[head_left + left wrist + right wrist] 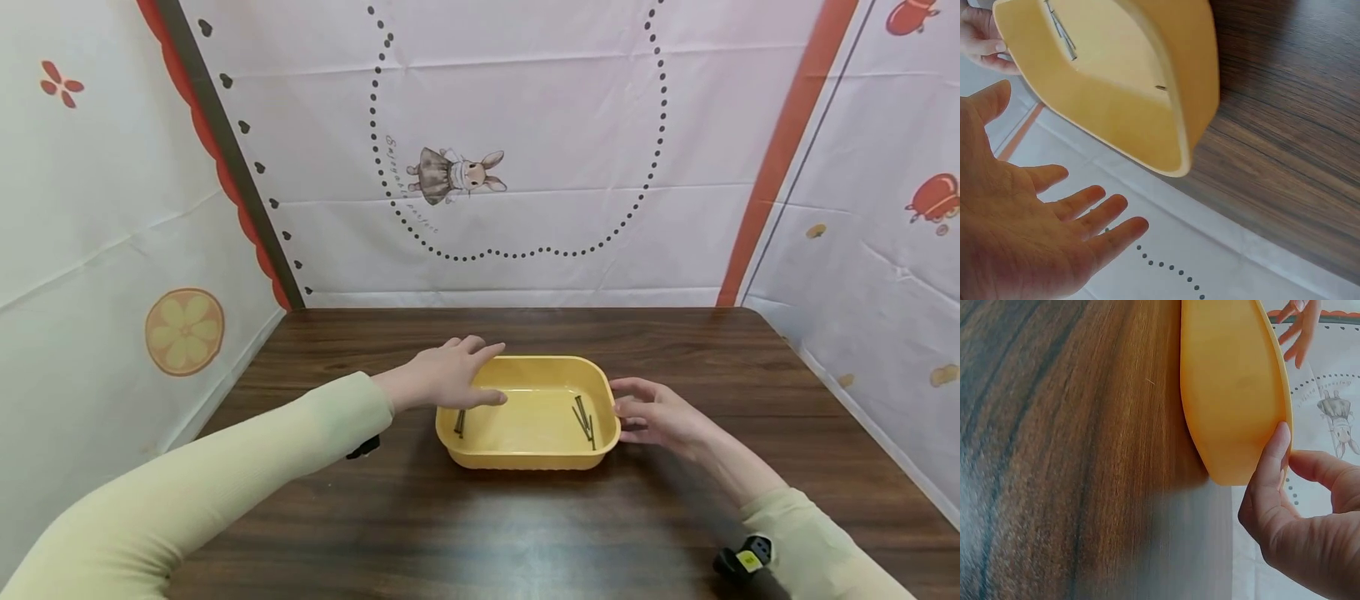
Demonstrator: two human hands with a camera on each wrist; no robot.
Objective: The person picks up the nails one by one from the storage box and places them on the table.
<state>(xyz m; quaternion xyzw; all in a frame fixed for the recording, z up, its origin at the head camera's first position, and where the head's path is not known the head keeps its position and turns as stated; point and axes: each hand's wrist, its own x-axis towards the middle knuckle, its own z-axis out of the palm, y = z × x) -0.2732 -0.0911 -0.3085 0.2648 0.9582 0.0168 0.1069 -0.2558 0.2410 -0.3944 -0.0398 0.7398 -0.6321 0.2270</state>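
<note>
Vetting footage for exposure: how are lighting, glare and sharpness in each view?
Head: soft glare on the near part of the table, shadow around the yellow tray, nail-like pieces small but discernible; left wrist: left hand looks dim against the pale cloth; right wrist: whitish, speckled glare at the picture's left edge, hazy sheen low in the middle.

Booth-like setting: patterned sheets (pixel 525 125) around a wood-grain table (pixel 525 525)

1. The left sleeve (pixel 247 462) is long, pale yellow-green, snug and creased.
2. The right sleeve (pixel 821 542) matches its colour.
3. Beside it, a black device (pixel 729 564) bears a yellow label (pixel 748 561).
4. Under the left sleeve, a black piece (pixel 363 447) shows.
5. Left hand (pixel 453 377) and right hand (pixel 662 417) are bare.
</note>
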